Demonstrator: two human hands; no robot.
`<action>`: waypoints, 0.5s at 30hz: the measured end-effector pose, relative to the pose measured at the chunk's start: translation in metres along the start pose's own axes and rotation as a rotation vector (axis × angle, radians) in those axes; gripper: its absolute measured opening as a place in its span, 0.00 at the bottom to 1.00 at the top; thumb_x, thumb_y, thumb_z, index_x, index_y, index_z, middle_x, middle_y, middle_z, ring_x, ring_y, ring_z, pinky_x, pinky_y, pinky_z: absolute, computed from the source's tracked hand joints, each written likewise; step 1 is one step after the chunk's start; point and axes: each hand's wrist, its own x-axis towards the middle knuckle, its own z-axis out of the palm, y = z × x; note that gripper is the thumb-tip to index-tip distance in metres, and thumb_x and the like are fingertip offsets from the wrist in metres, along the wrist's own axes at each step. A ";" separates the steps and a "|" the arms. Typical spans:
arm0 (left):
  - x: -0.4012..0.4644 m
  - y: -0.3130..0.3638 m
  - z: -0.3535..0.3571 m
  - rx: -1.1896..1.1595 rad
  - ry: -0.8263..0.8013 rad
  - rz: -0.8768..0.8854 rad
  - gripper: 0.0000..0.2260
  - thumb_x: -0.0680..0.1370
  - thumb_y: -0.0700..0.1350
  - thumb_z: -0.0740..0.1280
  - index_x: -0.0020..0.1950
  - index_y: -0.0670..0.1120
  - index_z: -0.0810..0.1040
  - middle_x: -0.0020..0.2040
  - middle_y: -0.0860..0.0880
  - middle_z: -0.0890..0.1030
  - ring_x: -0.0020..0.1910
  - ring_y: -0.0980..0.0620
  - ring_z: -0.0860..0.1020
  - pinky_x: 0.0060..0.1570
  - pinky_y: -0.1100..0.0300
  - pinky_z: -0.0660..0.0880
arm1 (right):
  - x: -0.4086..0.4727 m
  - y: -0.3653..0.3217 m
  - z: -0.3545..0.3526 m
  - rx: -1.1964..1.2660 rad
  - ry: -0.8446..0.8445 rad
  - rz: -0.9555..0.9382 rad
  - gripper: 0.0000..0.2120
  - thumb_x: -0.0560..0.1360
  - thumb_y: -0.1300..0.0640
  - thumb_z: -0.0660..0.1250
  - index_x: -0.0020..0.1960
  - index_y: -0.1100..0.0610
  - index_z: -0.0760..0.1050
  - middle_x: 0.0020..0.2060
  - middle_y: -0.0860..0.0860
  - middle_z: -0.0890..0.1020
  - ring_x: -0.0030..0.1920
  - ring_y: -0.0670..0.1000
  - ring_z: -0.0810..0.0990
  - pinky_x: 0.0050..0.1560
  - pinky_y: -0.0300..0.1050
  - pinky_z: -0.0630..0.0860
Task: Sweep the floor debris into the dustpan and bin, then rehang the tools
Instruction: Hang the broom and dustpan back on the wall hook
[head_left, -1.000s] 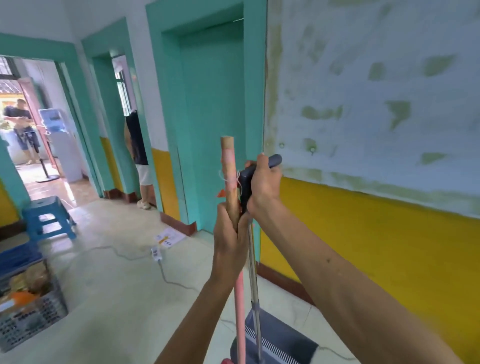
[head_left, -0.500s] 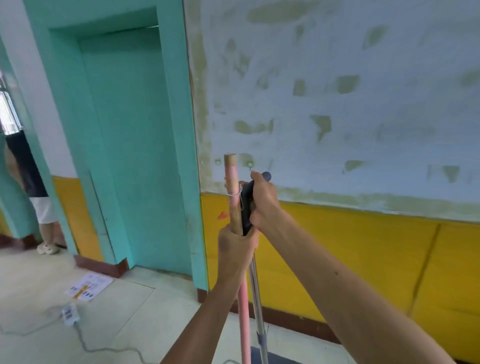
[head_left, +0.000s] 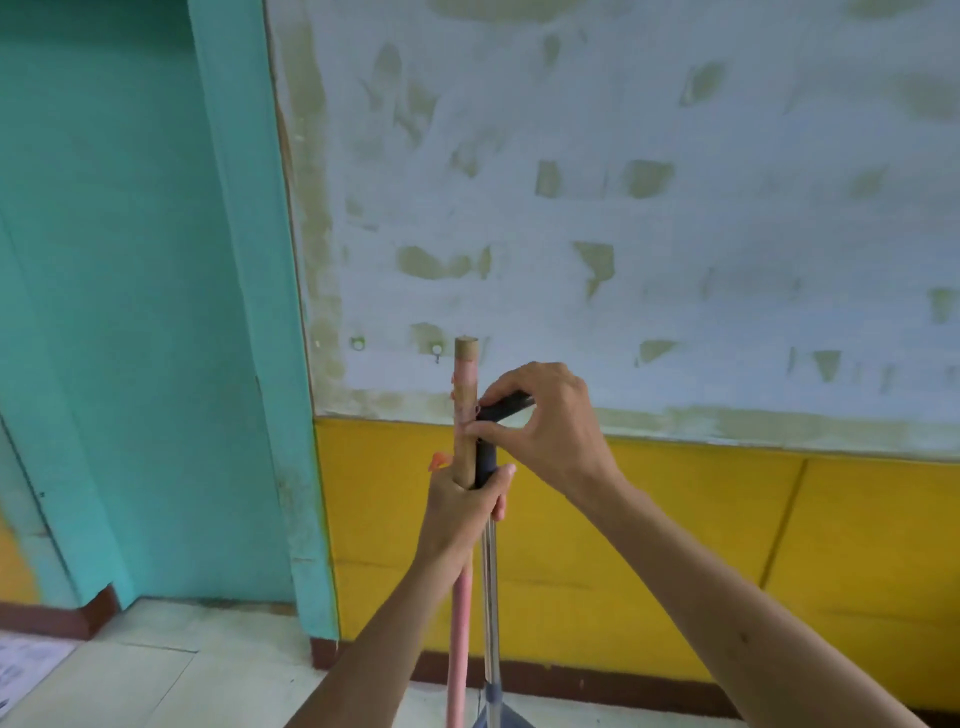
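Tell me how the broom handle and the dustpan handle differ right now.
The broom handle is wood with a pink sleeve lower down; the dustpan handle is a thin metal tube. The broom handle ends in a plain flat top; the dustpan handle ends in a bent black grip. Both stand upright, side by side, clasped together in the left hand.

The wall (head_left: 623, 234) is evenly lit by soft daylight; no hard shadows are cast. Slight blur and wide-angle bowing are seen toward the edges.

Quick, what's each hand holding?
Left hand: closed around both the broom handle and the dustpan handle.
Right hand: fingers pinching the dustpan's black grip.
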 end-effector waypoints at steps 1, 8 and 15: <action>0.009 -0.006 -0.002 0.005 -0.021 -0.010 0.21 0.74 0.49 0.70 0.24 0.40 0.72 0.24 0.45 0.76 0.26 0.50 0.75 0.36 0.58 0.75 | 0.011 0.006 0.004 -0.006 -0.016 -0.047 0.11 0.64 0.44 0.78 0.40 0.49 0.83 0.38 0.42 0.85 0.44 0.46 0.80 0.50 0.53 0.77; 0.073 -0.048 -0.008 0.013 -0.124 -0.005 0.22 0.74 0.49 0.70 0.28 0.34 0.74 0.26 0.37 0.78 0.28 0.49 0.78 0.52 0.47 0.77 | 0.053 0.054 0.050 0.017 -0.107 -0.014 0.17 0.63 0.50 0.82 0.45 0.56 0.79 0.39 0.47 0.84 0.41 0.48 0.83 0.42 0.47 0.81; 0.139 -0.086 -0.026 -0.016 -0.236 -0.001 0.18 0.75 0.44 0.71 0.32 0.33 0.74 0.26 0.36 0.77 0.26 0.43 0.76 0.43 0.45 0.79 | 0.098 0.106 0.106 0.132 -0.143 0.124 0.01 0.67 0.57 0.79 0.38 0.52 0.87 0.32 0.39 0.81 0.39 0.44 0.83 0.45 0.49 0.81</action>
